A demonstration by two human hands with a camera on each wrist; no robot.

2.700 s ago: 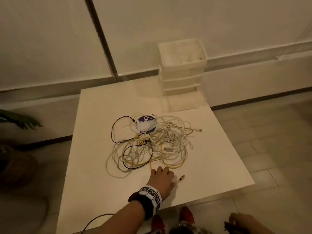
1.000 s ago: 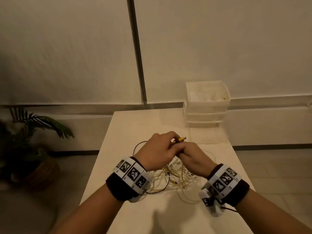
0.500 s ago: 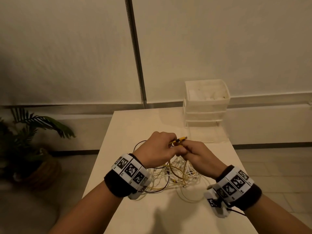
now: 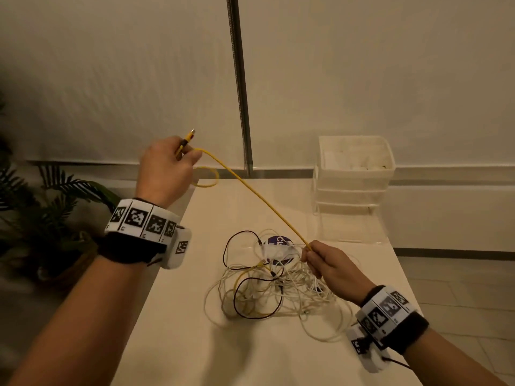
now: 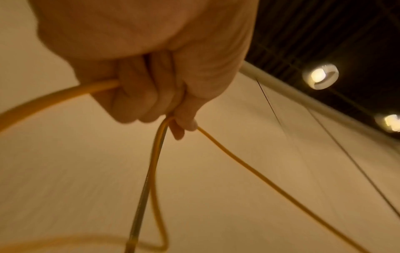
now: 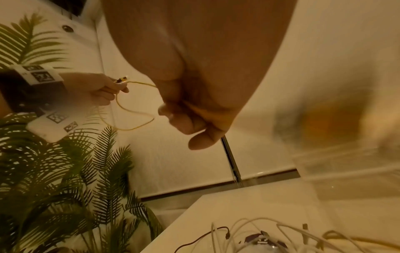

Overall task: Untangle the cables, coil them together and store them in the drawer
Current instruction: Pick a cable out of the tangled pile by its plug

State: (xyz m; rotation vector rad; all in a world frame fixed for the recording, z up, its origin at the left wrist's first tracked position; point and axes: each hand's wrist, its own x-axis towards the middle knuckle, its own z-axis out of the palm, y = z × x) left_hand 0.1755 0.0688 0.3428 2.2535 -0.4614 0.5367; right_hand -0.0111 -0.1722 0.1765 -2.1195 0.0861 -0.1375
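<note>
A yellow cable [image 4: 259,200] runs taut between my two hands. My left hand [image 4: 167,165] is raised up and to the left; it grips the cable's plug end [image 4: 189,137] and a small yellow loop [image 4: 206,176] hanging below it. My right hand [image 4: 324,263] pinches the same cable low over the tangle. The tangle of white, yellow and dark cables [image 4: 273,291] lies on the white table [image 4: 195,344], with a purple-labelled item [image 4: 278,240] in it. In the left wrist view my fingers [image 5: 151,95] curl round the yellow cable [image 5: 249,164].
A white stack of plastic drawers [image 4: 352,176] stands at the table's far right, its top bin open. A potted palm [image 4: 41,218] is on the floor to the left. A wall with a dark vertical strip [image 4: 239,79] is behind the table.
My hands were together above the tangle; now the left has moved up and left with the plug end and the right has dropped low, drawing the yellow cable out straight.
</note>
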